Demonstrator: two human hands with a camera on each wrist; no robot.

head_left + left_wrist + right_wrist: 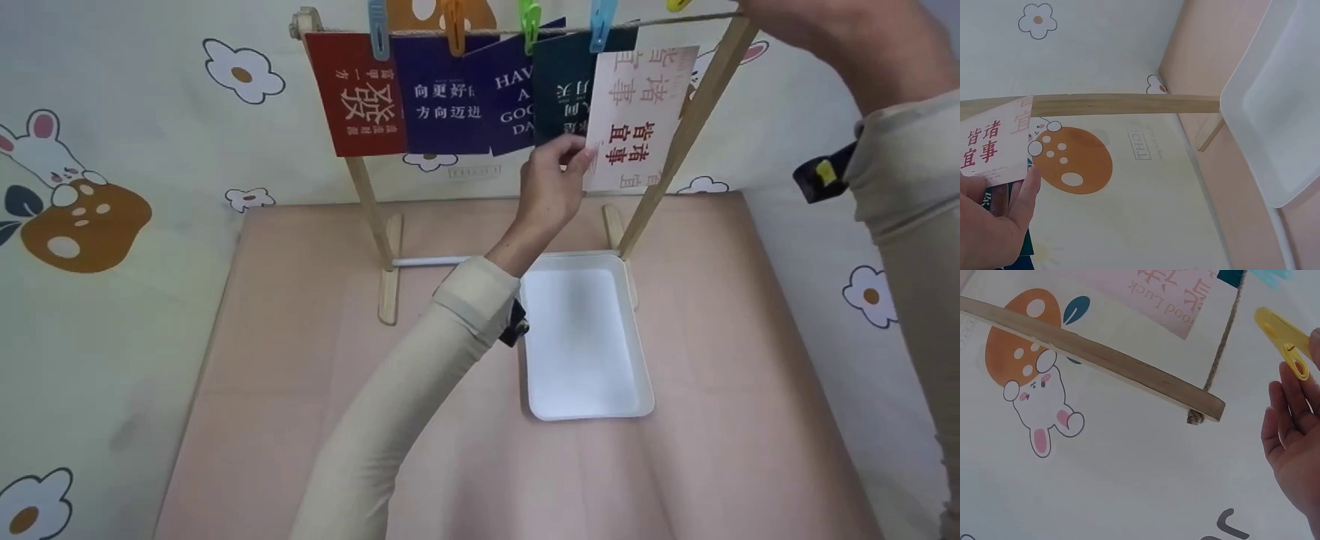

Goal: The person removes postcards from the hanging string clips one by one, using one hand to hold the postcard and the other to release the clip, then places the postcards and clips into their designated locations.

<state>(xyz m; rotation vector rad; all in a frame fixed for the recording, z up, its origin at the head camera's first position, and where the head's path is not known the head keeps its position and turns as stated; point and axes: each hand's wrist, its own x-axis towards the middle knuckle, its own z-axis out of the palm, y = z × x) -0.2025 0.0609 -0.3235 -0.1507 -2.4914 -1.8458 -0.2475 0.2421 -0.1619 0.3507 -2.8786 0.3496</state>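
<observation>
My left hand point(553, 184) pinches the lower left edge of a pale pink card point(641, 112) with red Chinese characters. The card hangs just below a twine line point(495, 32), overlapping a dark green card point(559, 82). In the left wrist view, thumb and fingers point(1026, 197) hold the card's edge. At the upper right, my right hand point(840, 41) is partly cut off by the head view. A yellow clothespin point(1283, 334) sits between its thumb and fingers in the right wrist view, near the twine and apart from the pink card.
Blue, orange, green and light blue clothespins point(602, 26) clip a red card point(356, 94), blue cards point(442, 97) and the green one to the twine. A wooden frame point(686, 139) carries the line. Below stands a white tray point(585, 337) on a pinkish table surface point(712, 375).
</observation>
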